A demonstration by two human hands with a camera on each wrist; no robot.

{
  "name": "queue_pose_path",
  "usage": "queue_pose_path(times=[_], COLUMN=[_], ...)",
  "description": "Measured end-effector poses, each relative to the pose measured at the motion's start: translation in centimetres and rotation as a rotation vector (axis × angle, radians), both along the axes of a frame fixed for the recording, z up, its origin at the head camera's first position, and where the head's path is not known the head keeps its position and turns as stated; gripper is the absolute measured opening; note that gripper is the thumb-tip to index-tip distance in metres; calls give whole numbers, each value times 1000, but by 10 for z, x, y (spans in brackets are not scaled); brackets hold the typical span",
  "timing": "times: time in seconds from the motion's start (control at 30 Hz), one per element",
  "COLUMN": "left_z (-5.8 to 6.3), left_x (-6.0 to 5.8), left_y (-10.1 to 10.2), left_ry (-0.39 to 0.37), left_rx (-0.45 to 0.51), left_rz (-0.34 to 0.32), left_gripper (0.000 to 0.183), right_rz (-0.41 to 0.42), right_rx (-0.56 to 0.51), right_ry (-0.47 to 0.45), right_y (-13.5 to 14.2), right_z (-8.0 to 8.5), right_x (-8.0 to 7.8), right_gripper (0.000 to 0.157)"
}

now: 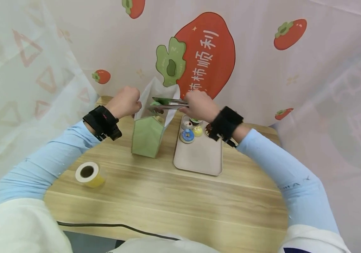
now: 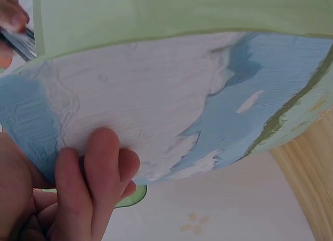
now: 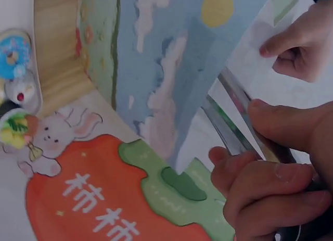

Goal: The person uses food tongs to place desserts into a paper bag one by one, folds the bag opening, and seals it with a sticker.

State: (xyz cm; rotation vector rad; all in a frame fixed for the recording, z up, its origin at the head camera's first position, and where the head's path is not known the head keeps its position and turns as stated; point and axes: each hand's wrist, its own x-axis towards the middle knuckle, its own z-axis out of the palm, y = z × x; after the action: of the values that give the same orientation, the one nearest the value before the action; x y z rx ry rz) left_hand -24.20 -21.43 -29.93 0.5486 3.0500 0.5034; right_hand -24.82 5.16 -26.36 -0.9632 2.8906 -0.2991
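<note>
The rim of an upright paper bag, pale green on the front and white inside, is held at its upper left by the curled fingers of the left hand. A pair of slim metal tongs is gripped in the closed fingers of the right hand, its tips pointed leftward into the bag's open mouth. At those tips a small green and dark piece is seen inside the mouth; whether it is clamped cannot be told.

Below the right hand's grip, a beige rectangular tray with rounded corners is set on the wooden table. At the tray's far end, nearest that grip, a blue ring doughnut, a yellow swirled sweet and a white, red-topped sweet are grouped. Below the left hand's grip, nearer the body, a yellow tape roll is placed.
</note>
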Motion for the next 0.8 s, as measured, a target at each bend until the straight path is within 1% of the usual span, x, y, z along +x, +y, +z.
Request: queue_pose_path(times=[0.07, 0.13, 0.23, 0.33, 0.4, 0.5, 0.67, 0.8], left_z=[-1, -2, -3, -4, -4, -4, -3, -4], left_x=[0, 0, 1, 1, 1, 2, 2, 2], left_y=[0, 1, 1, 1, 0, 2, 3, 2], left_ry=[1, 3, 7, 15, 13, 0, -23, -14], left_rx=[-4, -4, -7, -11, -13, -10, -3, 0], left_rz=[2, 3, 5, 7, 7, 3, 8, 4], left_gripper=[25, 24, 22, 22, 22, 21, 20, 20], right_rz=[18, 30, 33, 7, -16, -45, -29, -13], right_rx=[74, 117, 152, 166, 167, 169, 191, 202], right_ry=[24, 34, 20, -10, -33, -56, -85, -128], right_y=[-15, -28, -41, -51, -55, -59, -63, -58], right_z=[1, -1, -6, -12, -16, -21, -24, -20], right_x=[-6, -11, -19, -27, -31, -37, -45, -49], right_gripper=[25, 24, 21, 18, 18, 21, 27, 28])
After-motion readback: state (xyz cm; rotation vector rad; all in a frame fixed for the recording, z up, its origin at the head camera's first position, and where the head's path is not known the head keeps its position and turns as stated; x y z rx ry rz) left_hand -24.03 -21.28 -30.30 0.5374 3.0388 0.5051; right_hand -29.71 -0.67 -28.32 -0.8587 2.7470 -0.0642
